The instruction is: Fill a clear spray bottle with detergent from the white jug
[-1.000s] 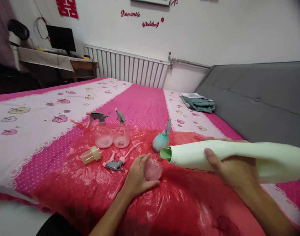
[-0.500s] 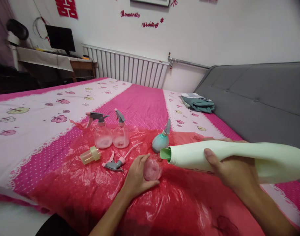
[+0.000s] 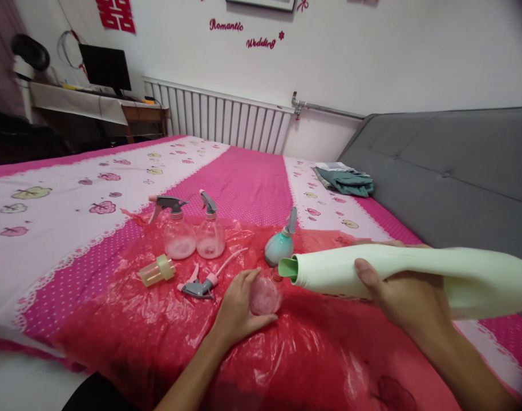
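My left hand [image 3: 240, 308] is wrapped round a clear spray bottle without its top [image 3: 266, 294], which stands on the red plastic sheet [image 3: 166, 325]. In my right hand [image 3: 408, 297] lies a large pale green bottle [image 3: 329, 268], tilted nearly level. Its green spout [image 3: 288, 268] sits at the mouth of the clear bottle; whether liquid runs out I cannot tell. A loose spray head [image 3: 201, 285] with a tube lies left of my left hand. Beside it rests a translucent yellow cap [image 3: 157, 270]. Just behind the clear bottle is a teal spray bottle [image 3: 279, 248].
Two clear spray bottles [image 3: 180, 240] with grey triggers stand close together at the sheet's back left. Folded clothes [image 3: 346, 180] lie on the bed near the grey headboard [image 3: 449, 154]. A radiator [image 3: 226, 114] and a desk with a monitor [image 3: 105, 67] are along the wall.
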Motion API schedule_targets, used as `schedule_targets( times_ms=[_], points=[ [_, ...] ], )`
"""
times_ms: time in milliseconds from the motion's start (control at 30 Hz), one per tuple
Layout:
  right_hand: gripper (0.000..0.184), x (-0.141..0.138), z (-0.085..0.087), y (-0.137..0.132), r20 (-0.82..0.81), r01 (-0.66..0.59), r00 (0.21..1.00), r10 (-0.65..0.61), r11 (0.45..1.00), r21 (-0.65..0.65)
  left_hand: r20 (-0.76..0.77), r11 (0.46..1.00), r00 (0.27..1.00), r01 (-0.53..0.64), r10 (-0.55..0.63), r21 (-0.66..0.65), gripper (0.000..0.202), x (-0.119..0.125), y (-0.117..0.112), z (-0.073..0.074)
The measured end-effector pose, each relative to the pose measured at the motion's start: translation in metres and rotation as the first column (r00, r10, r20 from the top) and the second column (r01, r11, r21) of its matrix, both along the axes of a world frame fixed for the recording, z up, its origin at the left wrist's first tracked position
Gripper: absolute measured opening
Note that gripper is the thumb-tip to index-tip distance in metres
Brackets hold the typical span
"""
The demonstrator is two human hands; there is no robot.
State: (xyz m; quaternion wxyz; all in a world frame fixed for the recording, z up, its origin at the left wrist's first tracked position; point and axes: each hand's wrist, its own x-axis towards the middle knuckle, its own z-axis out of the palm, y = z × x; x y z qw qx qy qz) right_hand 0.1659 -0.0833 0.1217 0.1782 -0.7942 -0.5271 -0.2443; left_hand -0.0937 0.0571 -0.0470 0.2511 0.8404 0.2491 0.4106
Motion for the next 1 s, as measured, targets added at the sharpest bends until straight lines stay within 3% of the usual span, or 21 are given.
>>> schedule_targets(
  times_ms=[700, 1000],
  points=[
    [0.071, -0.0011, 0.004, 0.0029, -0.108, 0.004, 0.994, -0.006, 1.0, -0.01, 0.004, 1.0, 1.0, 0.004, -0.004, 0.009, 0.098, 0.0002, 0.0, -0.0003],
    [0.069, -0.0003, 0.0031, 0.002, -0.081, -0.004, 0.997, 0.003, 1.0, -0.009, -0.012, 1.0, 1.0, 0.006, -0.006, 0.024, 0.101, 0.0007, 0.0011, -0.0018]
  ],
)
